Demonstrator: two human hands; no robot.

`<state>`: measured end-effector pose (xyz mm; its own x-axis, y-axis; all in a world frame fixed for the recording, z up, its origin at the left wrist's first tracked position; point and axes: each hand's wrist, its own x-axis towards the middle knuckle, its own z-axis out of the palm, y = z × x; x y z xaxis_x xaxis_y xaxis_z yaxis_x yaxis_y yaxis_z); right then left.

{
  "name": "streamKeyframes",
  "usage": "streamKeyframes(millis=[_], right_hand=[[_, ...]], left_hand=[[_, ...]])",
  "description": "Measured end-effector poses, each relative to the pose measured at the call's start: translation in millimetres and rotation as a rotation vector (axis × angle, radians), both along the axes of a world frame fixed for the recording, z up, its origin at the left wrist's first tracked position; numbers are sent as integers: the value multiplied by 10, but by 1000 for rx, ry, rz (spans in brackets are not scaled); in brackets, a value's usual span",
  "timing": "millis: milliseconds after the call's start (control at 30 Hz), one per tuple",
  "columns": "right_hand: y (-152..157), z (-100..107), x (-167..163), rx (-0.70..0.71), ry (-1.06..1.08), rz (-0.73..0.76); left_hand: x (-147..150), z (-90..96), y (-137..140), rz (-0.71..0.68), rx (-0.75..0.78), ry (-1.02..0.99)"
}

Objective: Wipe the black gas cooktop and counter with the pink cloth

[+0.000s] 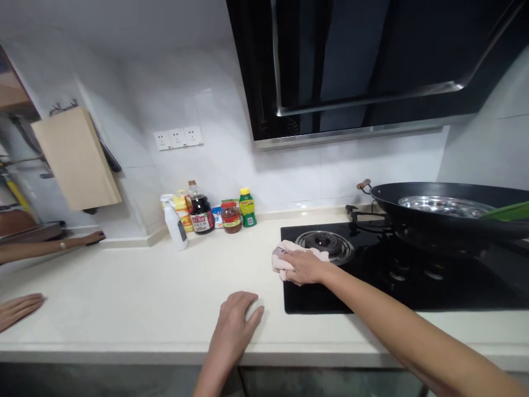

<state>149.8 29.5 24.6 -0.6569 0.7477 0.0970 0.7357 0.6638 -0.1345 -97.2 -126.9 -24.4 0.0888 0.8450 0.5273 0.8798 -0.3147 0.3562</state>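
Note:
A pale pink cloth [282, 256] lies bunched under my right hand [305, 267], at the left edge of the black gas stove [318, 298]. My right fingers press on the cloth, beside the left burner [326, 244]. My left hand [237, 317] is over the white countertop [136, 303] near its front edge, left of the stove. Its thumb is apart from its slightly bent fingers, and nothing is in it.
A large wok [397, 218] holding a steel dish [444, 205] stands on the stove's right side. A spray bottle [176, 223], soy sauce bottle [200, 209] and jar [230, 216] line the wall. Another person's hands [20, 310] are at far left. A range hood [351, 71] overhangs.

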Motion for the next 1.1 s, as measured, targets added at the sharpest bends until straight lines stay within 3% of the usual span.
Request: streamKeyframes(millis=[167, 300, 500, 833, 967, 1100], right_hand=[[-487, -79, 621, -3, 14, -44], [-605, -130, 1012, 36, 23, -203], [-319, -214, 1160, 84, 52, -531], [247, -138, 1619, -40, 76, -926], [247, -129, 1586, -50, 67, -916], [-39, -162, 1458, -27, 29, -808]], left_hand=[[29, 16, 2, 2, 0, 4], [38, 12, -15, -3, 0, 7], [28, -5, -2, -5, -2, 24], [33, -21, -11, -15, 2, 38], [57, -7, -37, 1, 10, 32], [70, 4, -50, 5, 15, 25]])
